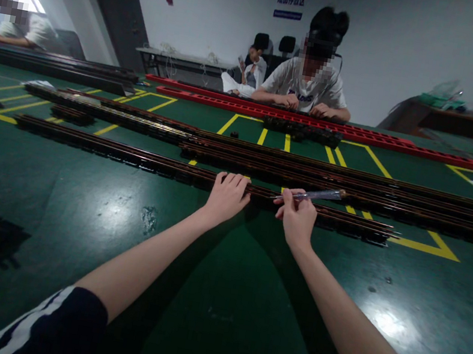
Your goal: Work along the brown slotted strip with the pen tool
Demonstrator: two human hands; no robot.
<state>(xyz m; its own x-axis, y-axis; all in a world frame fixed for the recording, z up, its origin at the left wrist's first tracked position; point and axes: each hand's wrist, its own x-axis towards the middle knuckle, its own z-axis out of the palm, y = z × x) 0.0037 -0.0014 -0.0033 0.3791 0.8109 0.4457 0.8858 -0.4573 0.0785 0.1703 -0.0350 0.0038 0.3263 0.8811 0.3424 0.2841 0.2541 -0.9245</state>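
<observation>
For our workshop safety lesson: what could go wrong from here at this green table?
The thin tool in the right hand points toward the left hand, so a slip along the long dark strips there might jab it. More strips lie just beyond, so a hard push could jostle them.

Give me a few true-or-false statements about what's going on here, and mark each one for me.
1. The right hand holds a slim tool. True.
2. The left hand is raised well above every strip. False: it rests on the nearest long dark strip bundle.
3. Yellow lines mark the green tabletop. True.
4. Nobody else is in view. False: a person is across the table, for one.
5. Long red rails lie beyond the dark strips. True.
</observation>
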